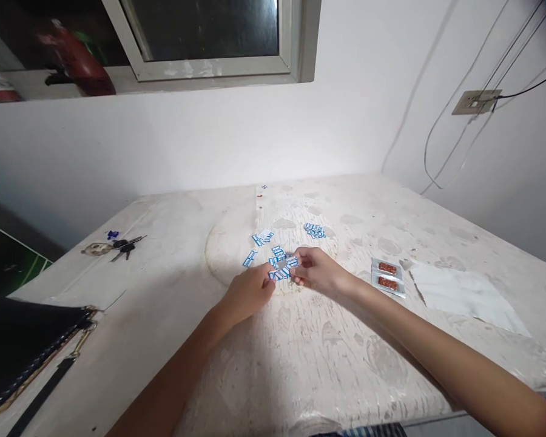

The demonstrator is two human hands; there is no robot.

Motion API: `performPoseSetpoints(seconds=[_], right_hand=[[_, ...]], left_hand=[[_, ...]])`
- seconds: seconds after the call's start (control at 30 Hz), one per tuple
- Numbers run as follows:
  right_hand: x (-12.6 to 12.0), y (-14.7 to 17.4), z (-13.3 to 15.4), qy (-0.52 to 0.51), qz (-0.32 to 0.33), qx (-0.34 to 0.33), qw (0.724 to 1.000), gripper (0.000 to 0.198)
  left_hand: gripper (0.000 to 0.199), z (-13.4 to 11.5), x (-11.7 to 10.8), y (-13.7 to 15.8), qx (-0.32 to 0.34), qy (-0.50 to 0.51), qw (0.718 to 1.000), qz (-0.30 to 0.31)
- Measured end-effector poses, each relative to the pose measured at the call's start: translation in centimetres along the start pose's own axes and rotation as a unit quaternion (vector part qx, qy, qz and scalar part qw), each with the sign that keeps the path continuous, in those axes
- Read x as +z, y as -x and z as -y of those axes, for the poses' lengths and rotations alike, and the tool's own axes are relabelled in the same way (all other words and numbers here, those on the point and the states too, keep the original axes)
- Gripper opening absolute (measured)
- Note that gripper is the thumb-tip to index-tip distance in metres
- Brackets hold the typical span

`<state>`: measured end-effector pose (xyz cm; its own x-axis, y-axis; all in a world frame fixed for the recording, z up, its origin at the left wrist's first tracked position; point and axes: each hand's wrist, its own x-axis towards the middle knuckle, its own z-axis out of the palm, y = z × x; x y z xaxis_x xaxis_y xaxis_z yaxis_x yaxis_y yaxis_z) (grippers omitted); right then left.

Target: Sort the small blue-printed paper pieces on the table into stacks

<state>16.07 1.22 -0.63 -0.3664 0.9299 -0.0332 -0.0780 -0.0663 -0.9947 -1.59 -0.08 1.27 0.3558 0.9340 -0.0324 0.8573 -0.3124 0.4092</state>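
Between my two hands is a small white piece with blue-outlined bars (pixel 282 274), which looks like cut paper or card. My left hand (pixel 252 290) is closed, pinching its left side between thumb and fingertips. At the right side my right hand (pixel 317 268) also pinches, fingers curled. Similar blue-and-white pieces lie just beyond the hands: one group (pixel 261 237) at upper left, a single strip (pixel 250 259) beside the left hand, and a small pile (pixel 315 230) behind the right hand. Some pieces overlap near the fingertips, so their exact edges are hard to separate.
On the pale table (pixel 346 376), a blister pack (pixel 388 277) with two reddish-brown windows lies right, beside a white sheet (pixel 466 297). Keys (pixel 125 246) lie left, above a black pouch (pixel 31 340). A wall and window (pixel 209 36) stand behind; cables hang from a socket (pixel 475 102).
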Motion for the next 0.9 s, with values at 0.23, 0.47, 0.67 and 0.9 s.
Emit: performPoseSetpoints(seconds=[0.23,0.47,0.67,0.9], right_hand=[[0.3,0.0,-0.6,0.141,-0.027,-0.050,0.988,0.024],[0.5,0.6,-0.3,0.312,-0.046,-0.083,0.945,0.008],[-0.7,0.7,1.5,0.354,-0.025,-0.053,0.933,0.008],[-0.8,1.5,3.2,0.428,0.017,-0.137,0.893,0.008]], left_hand=[[0.012,0.1,0.1,0.1,0.008,-0.004,1.000,0.006],[0.020,0.0,0.4,0.0,0.013,-0.028,0.999,-0.018],[0.018,0.0,0.5,-0.2,0.005,-0.038,0.999,-0.016],[0.013,0.3,0.6,-0.3,0.006,-0.029,0.999,-0.024]])
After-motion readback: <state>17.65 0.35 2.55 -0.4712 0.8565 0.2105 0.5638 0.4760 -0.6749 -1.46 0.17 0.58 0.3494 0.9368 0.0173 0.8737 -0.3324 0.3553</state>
